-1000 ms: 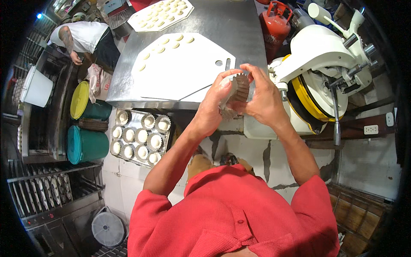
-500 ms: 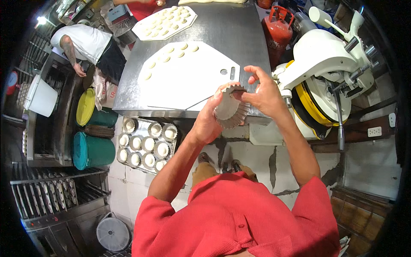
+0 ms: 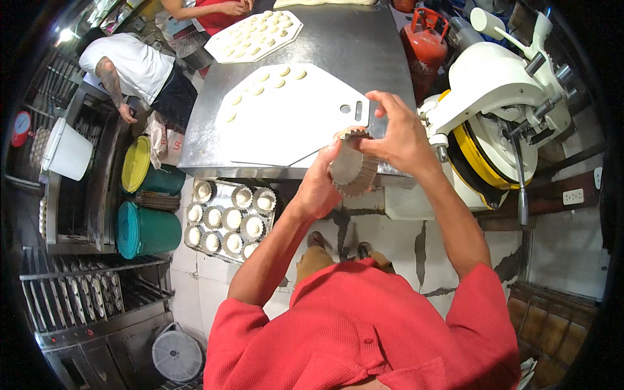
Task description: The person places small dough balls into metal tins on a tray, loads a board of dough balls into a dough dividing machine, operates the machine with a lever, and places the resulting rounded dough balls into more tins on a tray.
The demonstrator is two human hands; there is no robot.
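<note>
Over the near edge of the steel table, my left hand [image 3: 318,188] is wrapped round a fluted metal baking tin [image 3: 353,174], tilted with its opening toward me. My right hand [image 3: 404,140] grips the tin's upper rim with the thumb and lower fingers, while its index finger is raised. Whether it is one tin or several nested ones, I cannot tell. Beyond my hands lies a white board [image 3: 286,123] with several flat dough pieces [image 3: 258,90] along its far side. To the left, below the table edge, a metal tray [image 3: 203,255] carries fluted tins with dough balls in them.
A second white board [image 3: 227,57] full of dough pieces sits farther back on the steel table [image 3: 338,39]. At the right stand a cream-coloured mixer [image 3: 487,78] and a red gas cylinder [image 3: 421,49]. Green bins [image 3: 153,231] and a person in white [image 3: 136,65] are at the left.
My head view has shifted slightly, so the scene sits a little to the right. Both hands stay on the tin. More of the far co-worker's hands now shows.
</note>
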